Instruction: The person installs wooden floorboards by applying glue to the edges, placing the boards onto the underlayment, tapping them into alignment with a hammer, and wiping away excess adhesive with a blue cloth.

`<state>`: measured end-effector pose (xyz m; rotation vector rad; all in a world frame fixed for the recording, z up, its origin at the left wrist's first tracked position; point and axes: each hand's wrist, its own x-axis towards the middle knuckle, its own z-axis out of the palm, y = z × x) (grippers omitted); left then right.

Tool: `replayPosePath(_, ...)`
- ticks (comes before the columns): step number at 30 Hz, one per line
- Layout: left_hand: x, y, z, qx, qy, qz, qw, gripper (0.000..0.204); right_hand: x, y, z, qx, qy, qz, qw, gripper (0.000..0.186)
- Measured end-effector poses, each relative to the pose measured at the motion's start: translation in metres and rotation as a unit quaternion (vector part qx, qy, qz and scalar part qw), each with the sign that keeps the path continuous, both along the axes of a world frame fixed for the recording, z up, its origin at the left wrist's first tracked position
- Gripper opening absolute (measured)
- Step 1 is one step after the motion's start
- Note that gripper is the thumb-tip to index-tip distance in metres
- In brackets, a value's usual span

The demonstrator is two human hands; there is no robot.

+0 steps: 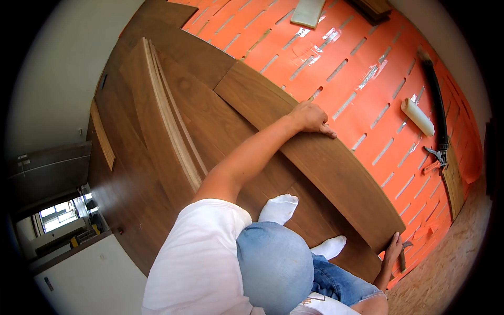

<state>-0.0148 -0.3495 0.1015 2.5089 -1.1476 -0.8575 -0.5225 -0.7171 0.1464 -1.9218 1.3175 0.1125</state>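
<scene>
A long brown wood floor plank [336,181] lies tilted along the edge of the laid floor, its near long edge apart from the laid boards at the right. My left hand [311,118] is closed over its far long edge near the middle, fingers curled. At the plank's right end my right hand [392,252] grips the corner, with part of its fingers hidden. A hammer [403,256] lies just beyond my right hand, only partly visible. Orange slotted underlay [362,110] stretches out under and beyond the plank. My white-socked feet rest on the laid brown floor [210,118].
Loose planks [165,105] lie on the laid floor to the left, with a narrow strip [102,134] further off. On the underlay are a white tube [417,116], a black caulking gun [437,105], a pale block [308,12] and stacked board pieces [371,8]. A white cabinet [94,275] stands lower left.
</scene>
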Motion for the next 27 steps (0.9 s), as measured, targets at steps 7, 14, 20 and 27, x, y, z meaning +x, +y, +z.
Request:
replayPosePath(7,-0.018,0.008,-0.026,-0.326,-0.06,0.153,0.931,0.028,0.0,0.006,-0.008,0.002,0.017,0.045,0.999,0.048)
replayPosePath(14,-0.092,-0.005,-0.022,-0.397,-0.17,0.059,0.9,0.025,0.004,0.0,-0.026,-0.09,0.183,0.192,0.96,0.055)
replayPosePath(20,-0.124,-0.015,-0.026,-0.36,-0.161,0.04,0.918,0.035,0.057,0.033,0.004,0.062,0.27,0.124,0.953,0.058)
replayPosePath(27,-0.14,-0.034,-0.061,-0.321,-0.116,0.017,0.94,0.04,0.01,-0.026,-0.037,-0.016,0.331,0.366,0.87,0.045)
